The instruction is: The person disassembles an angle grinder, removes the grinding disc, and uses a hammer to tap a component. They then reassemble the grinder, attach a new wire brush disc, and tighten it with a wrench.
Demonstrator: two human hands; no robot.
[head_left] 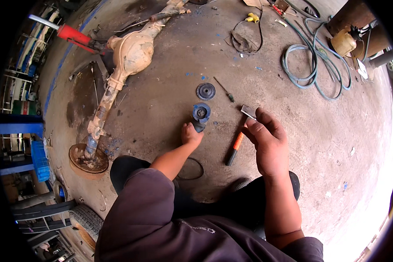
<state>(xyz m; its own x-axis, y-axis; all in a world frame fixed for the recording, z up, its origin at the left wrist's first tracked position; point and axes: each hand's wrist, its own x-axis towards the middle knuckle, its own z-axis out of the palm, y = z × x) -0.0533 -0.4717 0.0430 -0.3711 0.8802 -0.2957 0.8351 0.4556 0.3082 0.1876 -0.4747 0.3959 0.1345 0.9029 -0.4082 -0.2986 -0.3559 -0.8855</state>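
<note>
My left hand [192,134] is wrapped round the body of an angle grinder [201,113], whose blue guard and bare spindle face up. Just beyond the grinder, a dark round grinding disc [205,91] lies flat on the floor. My right hand [270,142] is raised, pinching a short, thin silvery piece [249,115] between thumb and fingers; its exact kind is too small to tell. Below that hand lies a hammer [238,143] with an orange and black handle, partly covered by my fingers. A thin screwdriver [225,90] with a dark green handle rests beyond the hammer.
A rusty vehicle axle [133,54] stretches along the left, its drum [88,159] near my knee. A red jack [74,36] stands by it. Blue-grey hose [312,65] lies coiled at far right, a cable with a yellow plug [252,18] at the back. A tyre [86,219] is at lower left.
</note>
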